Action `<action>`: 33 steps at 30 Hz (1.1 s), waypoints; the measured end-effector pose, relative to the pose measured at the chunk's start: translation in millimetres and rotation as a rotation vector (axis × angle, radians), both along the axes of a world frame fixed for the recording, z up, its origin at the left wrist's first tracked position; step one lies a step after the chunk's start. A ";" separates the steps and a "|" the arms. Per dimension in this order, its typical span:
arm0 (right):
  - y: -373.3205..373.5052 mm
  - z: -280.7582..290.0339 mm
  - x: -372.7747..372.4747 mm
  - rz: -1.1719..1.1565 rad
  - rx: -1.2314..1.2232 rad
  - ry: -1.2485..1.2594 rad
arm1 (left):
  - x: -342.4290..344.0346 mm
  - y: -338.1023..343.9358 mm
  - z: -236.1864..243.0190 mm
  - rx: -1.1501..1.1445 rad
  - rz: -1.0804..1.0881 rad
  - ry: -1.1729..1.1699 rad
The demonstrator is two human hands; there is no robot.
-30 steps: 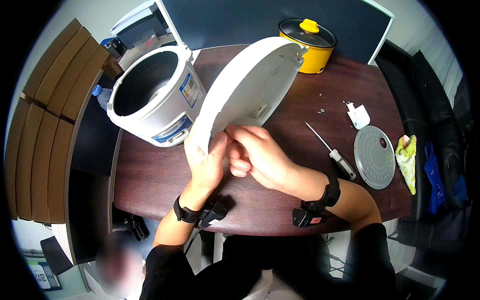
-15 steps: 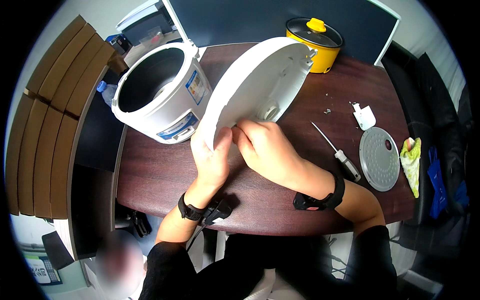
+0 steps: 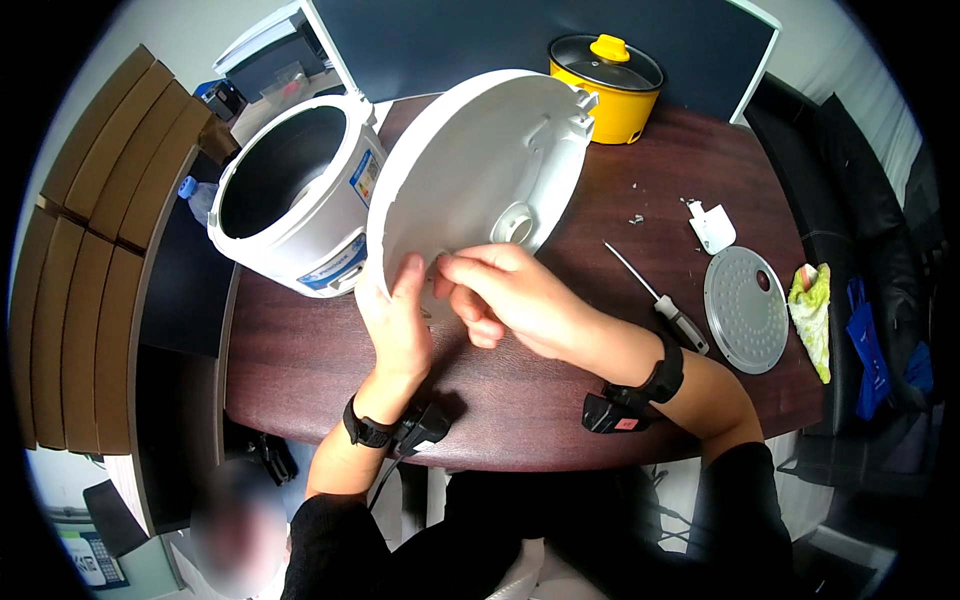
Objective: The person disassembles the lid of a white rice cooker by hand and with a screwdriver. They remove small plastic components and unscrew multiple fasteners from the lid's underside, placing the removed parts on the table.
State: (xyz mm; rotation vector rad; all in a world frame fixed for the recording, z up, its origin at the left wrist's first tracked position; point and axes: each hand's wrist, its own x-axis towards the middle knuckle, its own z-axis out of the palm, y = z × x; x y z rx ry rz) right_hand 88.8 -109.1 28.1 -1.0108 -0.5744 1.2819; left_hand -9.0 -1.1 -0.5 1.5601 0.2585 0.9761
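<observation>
My left hand [image 3: 397,318] grips the near edge of a hollow white lid shell [image 3: 465,165], thumb inside the rim. The shell is tilted up on its side above the table, its inner face with a round fitting [image 3: 515,224] turned toward my right. My right hand [image 3: 505,295] has thumb and forefinger pinched against the shell's inside near that edge; whatever lies between the fingertips is hidden. Left of the shell stands a white rice cooker body [image 3: 345,225], uncovered, with a dark inside. A screwdriver [image 3: 682,323] lies to the right of my hands.
Right of the screwdriver are a round grey perforated plate [image 3: 740,325], a small white plastic piece [image 3: 712,228] and tiny loose parts [image 3: 637,219]. A yellow pot [image 3: 605,100] stands at the back. A yellow-green cloth [image 3: 812,325] lies at the right edge; cardboard boxes [image 3: 100,210] are stacked left.
The shell has shifted slightly left and turned its inside more into view. My right hand's lower fingers have loosened, while its thumb and forefinger remain pinched at the shell.
</observation>
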 end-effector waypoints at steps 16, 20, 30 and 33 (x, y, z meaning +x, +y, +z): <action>-107.7 -20.6 171.9 -0.087 -0.702 -1.744 | 10.3 10.2 -5.6 -0.389 -0.032 -0.046; -101.2 -37.5 180.7 -0.033 -0.595 -1.834 | 9.1 12.6 -5.3 -0.422 -0.038 -0.059; -99.6 -54.3 190.5 -0.039 -0.532 -1.896 | 7.2 13.5 -2.0 -0.395 -0.041 -0.071; -100.5 -49.5 186.9 -0.042 -0.547 -1.912 | 7.0 14.5 -1.5 -0.404 -0.051 -0.061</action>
